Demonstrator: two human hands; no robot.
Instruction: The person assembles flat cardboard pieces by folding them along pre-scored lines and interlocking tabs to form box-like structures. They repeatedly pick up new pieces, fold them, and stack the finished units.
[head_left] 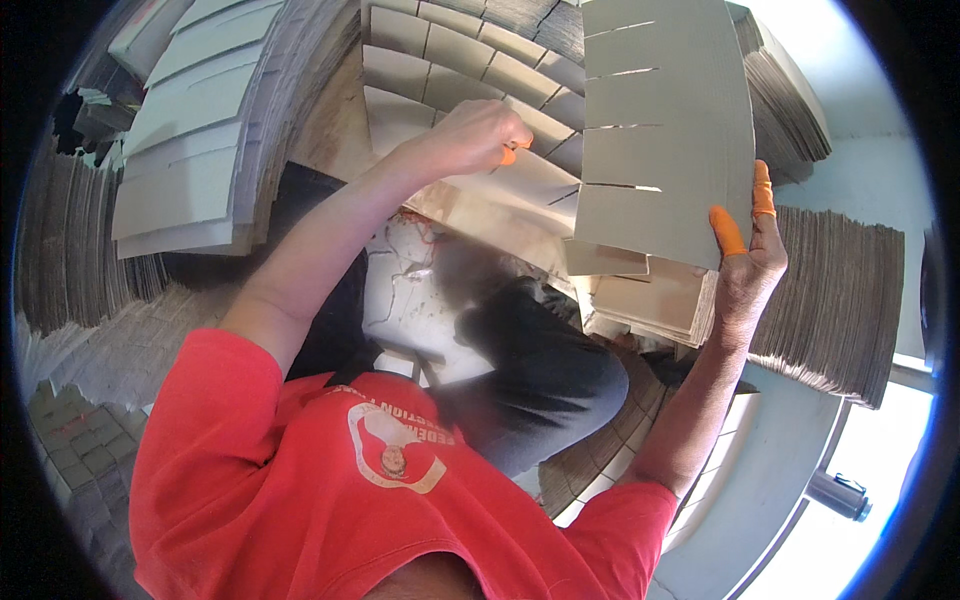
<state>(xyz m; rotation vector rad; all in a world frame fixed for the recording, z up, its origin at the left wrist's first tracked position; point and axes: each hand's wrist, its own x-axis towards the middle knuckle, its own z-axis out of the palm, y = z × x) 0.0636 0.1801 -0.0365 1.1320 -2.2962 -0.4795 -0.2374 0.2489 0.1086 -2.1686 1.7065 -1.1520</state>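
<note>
My right hand [752, 245], with orange finger covers on two fingers, holds a slotted cardboard sheet [660, 140] by its right edge. The sheet stands tall, its row of slits running up its left half. My left hand [475, 138] is closed over a cardboard divider grid [400, 70] of interlocked strips. One orange finger cover shows on it, close to a near strip's upper edge. Its fingertips are mostly hidden, so I cannot tell what they pinch. The held sheet covers the grid's right side.
Slotted cardboard sheets [190, 180] are stacked at the left. More cardboard stacks [830, 290] stand at the right, and small cardboard pieces [655, 295] lie below the held sheet. A wooden board [480, 215] lies under the grid. My bent knee [560, 385] is close below.
</note>
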